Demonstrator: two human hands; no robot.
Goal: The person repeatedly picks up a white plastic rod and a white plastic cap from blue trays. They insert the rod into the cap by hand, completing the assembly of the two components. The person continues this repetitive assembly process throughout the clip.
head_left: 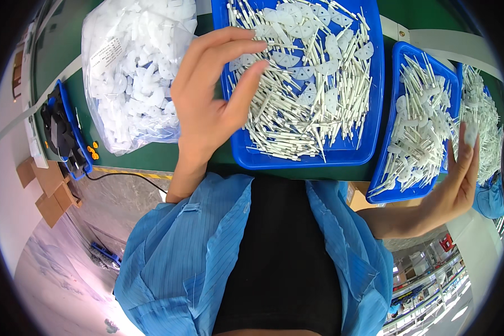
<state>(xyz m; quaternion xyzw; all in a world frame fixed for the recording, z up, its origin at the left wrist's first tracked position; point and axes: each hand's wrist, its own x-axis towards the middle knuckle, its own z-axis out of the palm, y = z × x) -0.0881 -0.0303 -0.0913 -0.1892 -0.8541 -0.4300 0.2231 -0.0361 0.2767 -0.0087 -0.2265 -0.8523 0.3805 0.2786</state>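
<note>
Blue pinstriped cloth jacket [165, 255] is seen from five to seven o'clock. Left hand [210, 103], eleven o'clock: half-curled, thumb and fingers parted, nothing seen gripped. Partly beneath it, one o'clock, a large blue plastic tray [308, 161] is heaped with thin off-white sticks [280, 126] and translucent half-round plates [364, 51]. Right hand [452, 187], three o'clock: fingers nearly closed, small whitish translucent piece [471, 133] apparently pinched. Sticks and plates are best lifted singly, neighbours left undragged.

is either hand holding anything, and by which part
The right hand seems to pinch a small whitish piece, by which part is unclear; the left hand appears to hold nothing.
</note>
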